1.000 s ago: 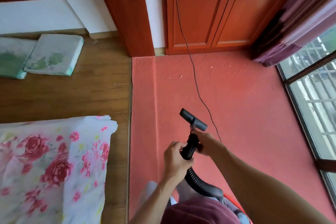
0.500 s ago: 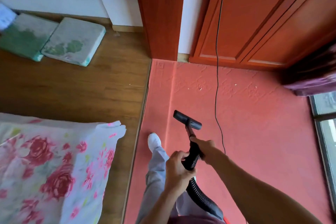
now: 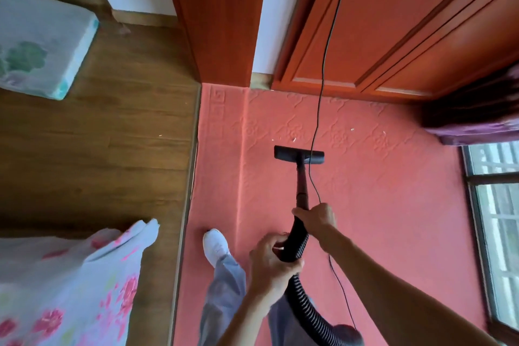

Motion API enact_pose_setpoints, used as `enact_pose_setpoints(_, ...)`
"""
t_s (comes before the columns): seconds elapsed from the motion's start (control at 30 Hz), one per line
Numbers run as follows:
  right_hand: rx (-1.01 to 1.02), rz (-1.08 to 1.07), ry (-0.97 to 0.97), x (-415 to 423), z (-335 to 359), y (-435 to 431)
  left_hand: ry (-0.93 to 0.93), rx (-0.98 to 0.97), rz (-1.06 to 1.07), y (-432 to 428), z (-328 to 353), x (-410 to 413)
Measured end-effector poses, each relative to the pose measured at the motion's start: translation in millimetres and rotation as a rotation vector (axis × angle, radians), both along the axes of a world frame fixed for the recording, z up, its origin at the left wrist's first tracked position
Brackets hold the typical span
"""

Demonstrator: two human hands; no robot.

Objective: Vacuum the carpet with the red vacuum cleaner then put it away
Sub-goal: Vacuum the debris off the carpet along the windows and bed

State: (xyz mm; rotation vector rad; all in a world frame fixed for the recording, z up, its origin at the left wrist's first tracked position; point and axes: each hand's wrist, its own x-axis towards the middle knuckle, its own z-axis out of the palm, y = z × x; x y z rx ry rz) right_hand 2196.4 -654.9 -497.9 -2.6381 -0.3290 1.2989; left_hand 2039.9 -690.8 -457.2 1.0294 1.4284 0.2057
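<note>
I note the nozzle head [image 3: 299,155] lies on the carpet [image 3: 393,205] straight ahead of both hands, wand axis running away from me; right hand [image 3: 316,218] nearer it, left hand [image 3: 273,264] behind, fingers wrapped around the hose [image 3: 295,244].

Both arms enter from the near edge and extend forward toward the far side. The right hand [image 3: 316,219] leads, positioned farther out, with its fingers [image 3: 300,214] wrapped over the top of the black wand [image 3: 302,185]; the right forearm runs back to the near right. The left hand [image 3: 273,261] sits nearer, just left of the right wrist, closed around the ribbed hose [image 3: 295,244], knuckles up. One leg steps forward at near left of the hands, white shoe [image 3: 214,244] planted flat.
</note>
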Motion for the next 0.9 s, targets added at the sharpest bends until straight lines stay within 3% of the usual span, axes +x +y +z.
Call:
enact_pose_setpoints(0.33,-0.041,0.072,0.025,22,-114,17,0.054,-0.077,0.070,21,-92,33)
enact_pose_setpoints(0.7,0.147,0.097,0.024,26,-179,63,0.082,0.027,0.045,72,-154,35)
enact_pose_setpoints(0.9,0.212,0.087,0.053,32,-178,59,-0.018,-0.017,0.031,71,-161,33)
